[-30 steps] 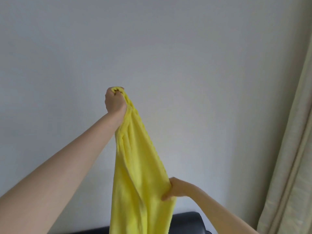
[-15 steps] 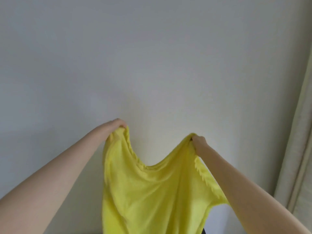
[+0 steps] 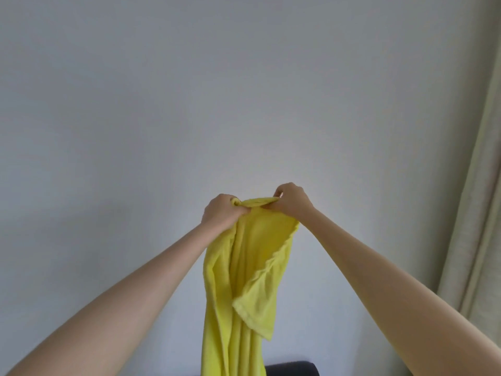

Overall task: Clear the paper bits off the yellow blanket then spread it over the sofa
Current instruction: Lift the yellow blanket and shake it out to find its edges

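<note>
The yellow blanket point(image 3: 244, 272) hangs in loose folds from both raised hands in front of a pale wall. My left hand point(image 3: 221, 214) is clenched on its top edge. My right hand point(image 3: 291, 200) pinches the same edge a short way to the right, so the cloth between them is bunched. One corner flap droops on the right side. The blanket's lower end runs out of the bottom of the view. No paper bits show on the cloth. A small dark piece of the sofa back point(image 3: 291, 369) peeks out at the bottom, right of the blanket.
A plain grey-white wall point(image 3: 189, 104) fills most of the view. A beige curtain point(image 3: 477, 213) hangs along the right edge.
My hands have come close together near the middle, bunching the top edge that was stretched between them. Before that, my right hand climbed from low on the cloth to the top edge.
</note>
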